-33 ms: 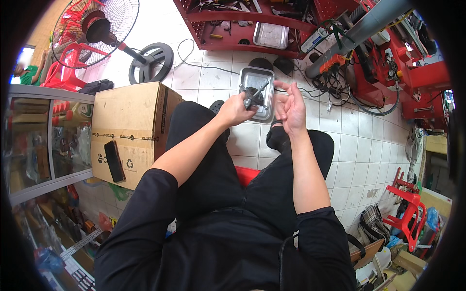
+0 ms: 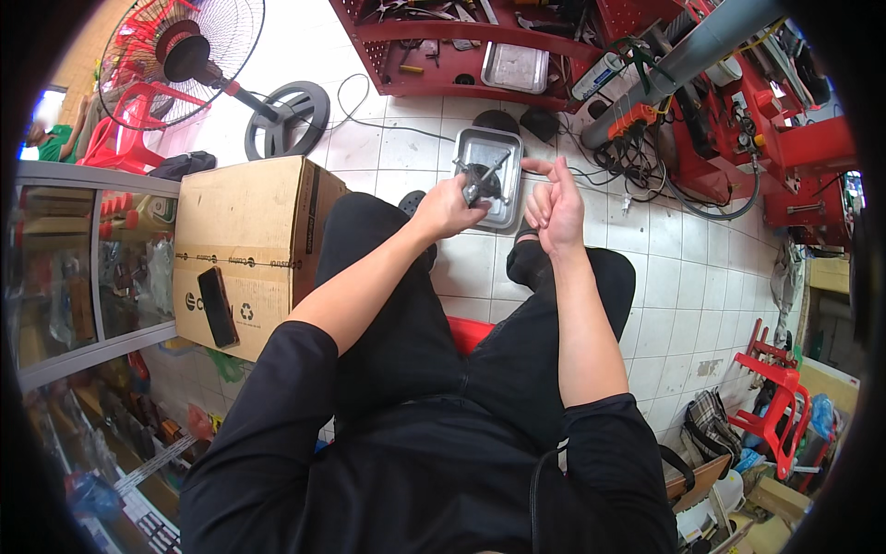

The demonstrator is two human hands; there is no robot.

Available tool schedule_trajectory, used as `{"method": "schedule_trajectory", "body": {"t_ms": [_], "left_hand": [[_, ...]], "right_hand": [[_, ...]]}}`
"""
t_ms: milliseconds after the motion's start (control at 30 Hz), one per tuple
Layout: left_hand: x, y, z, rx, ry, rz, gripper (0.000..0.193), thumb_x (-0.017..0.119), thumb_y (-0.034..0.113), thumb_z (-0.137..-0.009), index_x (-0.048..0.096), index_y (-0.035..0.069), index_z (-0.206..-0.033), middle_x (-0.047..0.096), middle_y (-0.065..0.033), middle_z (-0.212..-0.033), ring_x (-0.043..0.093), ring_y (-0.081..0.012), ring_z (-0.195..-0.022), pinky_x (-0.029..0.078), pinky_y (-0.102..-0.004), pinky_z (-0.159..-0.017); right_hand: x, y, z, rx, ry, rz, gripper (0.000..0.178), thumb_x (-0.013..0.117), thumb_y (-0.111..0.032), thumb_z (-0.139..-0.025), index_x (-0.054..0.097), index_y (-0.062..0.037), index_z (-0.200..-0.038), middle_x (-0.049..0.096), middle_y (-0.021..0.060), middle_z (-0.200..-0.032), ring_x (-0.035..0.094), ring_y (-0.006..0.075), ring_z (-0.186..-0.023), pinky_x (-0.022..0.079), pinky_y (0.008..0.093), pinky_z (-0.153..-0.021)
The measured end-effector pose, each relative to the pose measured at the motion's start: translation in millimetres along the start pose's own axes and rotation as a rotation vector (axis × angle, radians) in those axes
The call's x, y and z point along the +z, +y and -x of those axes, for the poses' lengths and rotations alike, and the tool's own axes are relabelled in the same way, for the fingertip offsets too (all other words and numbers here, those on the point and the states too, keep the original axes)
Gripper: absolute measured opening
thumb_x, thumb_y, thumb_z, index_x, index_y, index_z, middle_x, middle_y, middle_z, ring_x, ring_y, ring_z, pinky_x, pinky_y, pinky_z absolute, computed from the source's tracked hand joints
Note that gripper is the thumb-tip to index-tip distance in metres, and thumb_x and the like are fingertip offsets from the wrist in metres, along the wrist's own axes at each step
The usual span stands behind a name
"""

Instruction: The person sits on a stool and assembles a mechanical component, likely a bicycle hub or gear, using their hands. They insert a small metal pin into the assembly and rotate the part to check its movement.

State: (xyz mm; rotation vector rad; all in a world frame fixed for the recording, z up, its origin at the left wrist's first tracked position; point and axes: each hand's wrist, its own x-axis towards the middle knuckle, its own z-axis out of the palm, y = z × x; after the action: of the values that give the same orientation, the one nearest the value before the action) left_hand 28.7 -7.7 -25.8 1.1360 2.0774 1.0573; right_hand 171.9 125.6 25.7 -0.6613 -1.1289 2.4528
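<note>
My left hand (image 2: pixel 447 209) is closed around a dark metal part with several rod-like arms (image 2: pixel 483 182). The part is over a shallow silver tray (image 2: pixel 505 148), in front of my knees. Its lower portion is hidden by my fingers. To the right, apart from the part, my right hand (image 2: pixel 556 210) is raised with nothing in it. Its index finger and thumb stretch out, while the other fingers curl toward the palm.
A cardboard box (image 2: pixel 235 222) with a phone (image 2: pixel 218 307) on it stands at my left. Beyond it is a black fan (image 2: pixel 189 60). A red tool cart (image 2: pixel 434 66) is ahead, with cables (image 2: pixel 632 171) on the floor and red machinery (image 2: pixel 784 148) to the right.
The middle and lower fingers of my right hand have curled inward, leaving the index finger stretched out. My left hand and the metal part have hardly moved.
</note>
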Motion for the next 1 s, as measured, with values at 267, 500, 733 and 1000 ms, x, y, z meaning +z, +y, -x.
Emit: {"method": "schedule_trajectory", "body": {"t_ms": [267,500,733,1000], "left_hand": [[2.5,-3.3,-0.1,0.008,-0.007,-0.04,0.039,0.071,0.028,-0.07,0.059,-0.003,-0.089,0.063,-0.0241,-0.078,0.062,-0.039,-0.079,0.049,-0.0424,-0.072],[2.8,-7.2,-1.5,0.002,-0.016,-0.05,0.039,0.071,0.029,-0.069,0.059,-0.004,-0.088,0.063,-0.0241,-0.077,0.062,-0.0389,-0.079,0.049,-0.0427,-0.072],[2.5,-10.6,-3.7,0.0,-0.001,-0.006,0.039,0.071,0.029,-0.069,0.059,-0.003,-0.088,0.063,-0.0237,-0.076,0.063,-0.0386,-0.079,0.049,-0.0426,-0.072],[2.1,-5.0,-0.5,0.032,0.001,-0.044,0.037,0.069,0.028,-0.071,0.059,-0.003,-0.089,0.063,-0.0232,-0.077,0.062,-0.0386,-0.079,0.049,-0.0422,-0.072]], "right_hand": [[2.8,2.8,1.8,-0.003,0.012,-0.03,0.055,0.04,-0.05,-0.094,0.045,-0.002,-0.121,0.063,0.0175,-0.09,0.037,0.0057,-0.037,0.035,0.0206,-0.037],[34.9,-0.9,6.4,-0.078,0.224,-0.052,0.055,0.039,-0.051,-0.094,0.051,-0.0001,-0.111,0.052,0.002,-0.058,0.032,0.0049,-0.035,0.031,0.0203,-0.036],[-7.4,7.8,-2.8,-0.002,0.025,-0.009,0.058,0.039,-0.052,-0.094,0.045,-0.0004,-0.12,0.058,0.0094,-0.074,0.035,0.0059,-0.037,0.033,0.0209,-0.037],[-0.7,6.0,-0.5,-0.007,0.024,-0.041,0.058,0.038,-0.052,-0.095,0.044,-0.0001,-0.12,0.059,0.0089,-0.074,0.034,0.0061,-0.038,0.033,0.0207,-0.038]]}}
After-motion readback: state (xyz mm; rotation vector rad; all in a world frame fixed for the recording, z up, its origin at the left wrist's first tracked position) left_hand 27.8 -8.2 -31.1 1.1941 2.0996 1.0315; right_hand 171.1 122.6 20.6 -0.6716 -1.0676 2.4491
